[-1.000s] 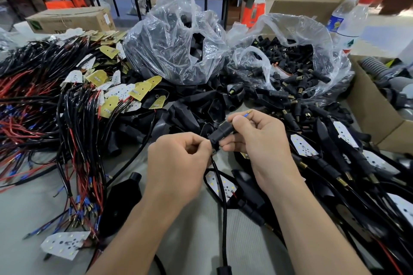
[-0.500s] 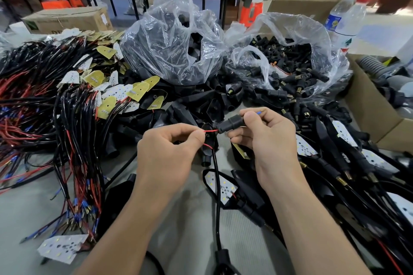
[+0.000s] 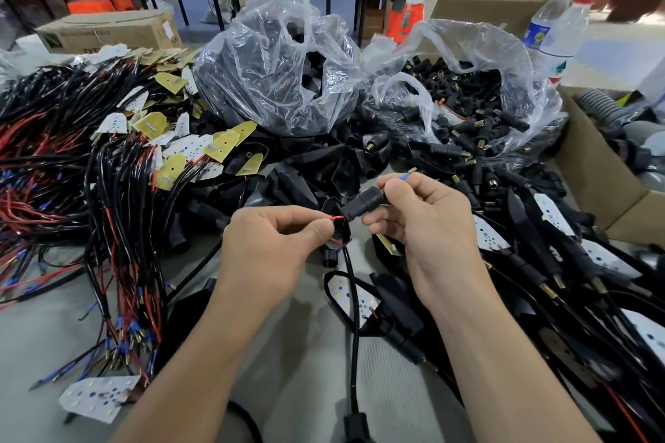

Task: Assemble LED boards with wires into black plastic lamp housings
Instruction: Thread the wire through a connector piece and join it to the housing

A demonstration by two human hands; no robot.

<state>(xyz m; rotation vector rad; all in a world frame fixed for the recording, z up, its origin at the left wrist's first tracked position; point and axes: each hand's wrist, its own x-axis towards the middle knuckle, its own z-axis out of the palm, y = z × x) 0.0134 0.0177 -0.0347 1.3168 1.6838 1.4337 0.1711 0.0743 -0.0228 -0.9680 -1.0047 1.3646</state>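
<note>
My right hand [image 3: 421, 223] pinches a small black plastic sleeve [image 3: 361, 206] over the middle of the table. A blue-tipped wire end [image 3: 406, 176] sticks out above that hand's fingers. My left hand [image 3: 270, 244] pinches a thin red wire [image 3: 336, 218] that enters the sleeve's left end. A black cable [image 3: 354, 320] hangs from between the hands down to the near edge. Under the hands lies a black lamp housing with a white LED board [image 3: 351, 295] in it.
Bundles of red and black wires with LED boards [image 3: 118, 191] cover the left side. Two clear bags of black parts [image 3: 288, 72] [image 3: 467, 93] stand behind. Assembled housings [image 3: 561, 262] pile at the right, beside a cardboard box [image 3: 590, 169] and bottles [image 3: 554, 32].
The hands have drawn apart: the left hand pulled the red wire out leftward, and the right hand raised the sleeve a little, with the blue wire tip showing beyond it.
</note>
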